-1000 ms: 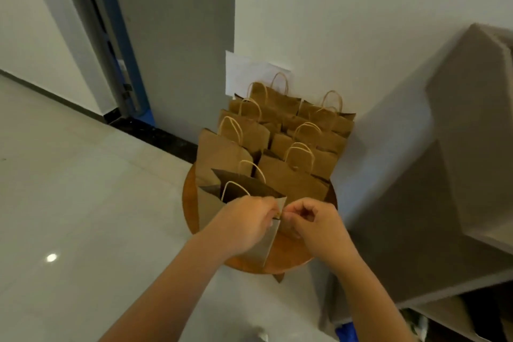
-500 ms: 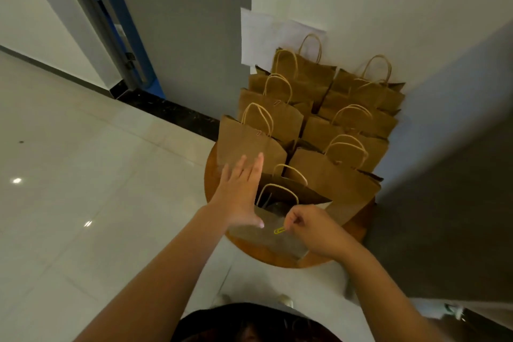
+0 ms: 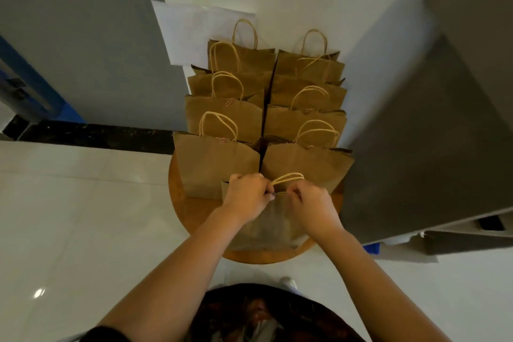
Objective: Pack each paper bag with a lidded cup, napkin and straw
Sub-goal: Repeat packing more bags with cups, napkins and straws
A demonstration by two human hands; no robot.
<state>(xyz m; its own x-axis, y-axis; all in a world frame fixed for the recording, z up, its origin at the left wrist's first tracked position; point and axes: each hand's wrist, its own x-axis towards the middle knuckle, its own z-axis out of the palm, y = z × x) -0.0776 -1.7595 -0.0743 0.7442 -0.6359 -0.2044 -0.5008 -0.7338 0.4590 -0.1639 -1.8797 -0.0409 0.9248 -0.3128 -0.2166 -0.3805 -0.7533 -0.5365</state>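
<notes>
A brown paper bag (image 3: 266,225) with twine handles stands at the front of a round wooden table (image 3: 191,214). My left hand (image 3: 247,196) and my right hand (image 3: 311,203) both pinch its closed top edge, fingertips almost meeting just below the handles. Whatever sits between my fingers is hidden. Behind it, several more brown paper bags (image 3: 219,164) stand in two rows reaching back to the wall, tops closed, some with a small clip. No cup, napkin or straw shows.
A white sheet (image 3: 188,28) leans on the wall behind the bags. A grey cabinet (image 3: 433,133) stands close on the right of the table. Pale tiled floor (image 3: 83,216) lies to the left, with a dark threshold strip and blue door frame beyond.
My left hand came off the bag behind and now pinches the front bag's top beside my right hand. The bag's mouth, open before, is pressed shut. The camera tilted further down.
</notes>
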